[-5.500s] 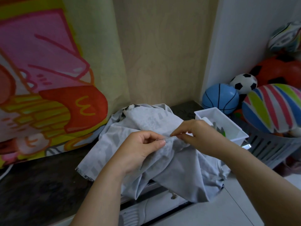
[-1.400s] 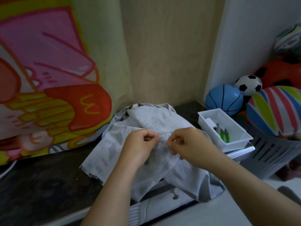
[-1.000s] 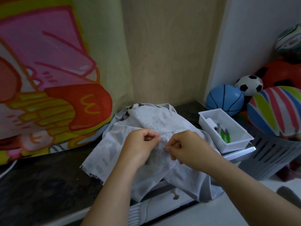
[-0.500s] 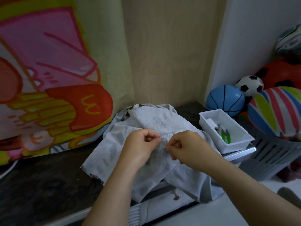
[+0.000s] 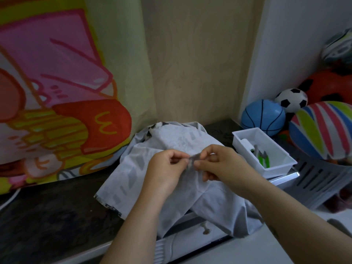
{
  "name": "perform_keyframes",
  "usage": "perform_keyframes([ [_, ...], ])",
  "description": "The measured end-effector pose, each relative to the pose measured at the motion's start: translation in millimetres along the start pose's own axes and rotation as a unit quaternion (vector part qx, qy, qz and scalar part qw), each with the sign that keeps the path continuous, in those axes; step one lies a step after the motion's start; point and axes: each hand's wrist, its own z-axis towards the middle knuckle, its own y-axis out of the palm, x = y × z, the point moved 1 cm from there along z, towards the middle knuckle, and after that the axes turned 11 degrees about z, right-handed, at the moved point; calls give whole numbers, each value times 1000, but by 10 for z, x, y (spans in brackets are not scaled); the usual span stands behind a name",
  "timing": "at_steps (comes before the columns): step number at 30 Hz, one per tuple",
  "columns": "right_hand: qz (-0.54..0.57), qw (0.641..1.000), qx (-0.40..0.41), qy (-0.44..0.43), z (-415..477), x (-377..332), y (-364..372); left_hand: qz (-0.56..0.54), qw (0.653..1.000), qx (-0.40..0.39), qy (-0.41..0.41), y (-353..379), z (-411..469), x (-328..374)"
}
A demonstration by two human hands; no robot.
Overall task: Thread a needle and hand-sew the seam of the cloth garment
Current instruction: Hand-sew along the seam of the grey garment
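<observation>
A pale grey patterned garment (image 5: 177, 141) lies bunched on the dark countertop (image 5: 47, 216) and hangs over its front edge. My left hand (image 5: 167, 166) pinches a raised fold of the cloth between thumb and fingers. My right hand (image 5: 219, 164) pinches the same fold from the right, thumb and forefinger tips close to my left fingertips. A small darker strip of the fold (image 5: 194, 156) shows between the two hands. The needle and thread are too small to make out here.
A white plastic tray (image 5: 282, 167) with green-handled snips and a white spool sits at the counter's right end. Behind it are several balls (image 5: 263, 117) and a grey slotted basket (image 5: 323, 180). A colourful cartoon poster (image 5: 57, 92) leans at the left. A drawer knob (image 5: 205, 230) is below the counter.
Both hands have lifted the fold slightly and my right hand's fingertips have closed in on my left ones. The needle seen between the hands half a second ago is no longer visible.
</observation>
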Motion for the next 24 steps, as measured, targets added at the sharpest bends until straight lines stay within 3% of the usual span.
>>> perform_keyframes([
  [4,71,995,-71,21,-30,-44,-27,-49,998,6,-27,-17,1,3],
  [12,-25,993,-102,-63,-48,-77,-67,-83,996,10,-34,-25,-21,21],
  [19,-182,966,18,-182,19,40,-29,-72,997,-4,10,-4,-70,104],
  [24,-87,981,59,-162,-3,-62,-119,-81,996,-32,20,-41,-85,109],
])
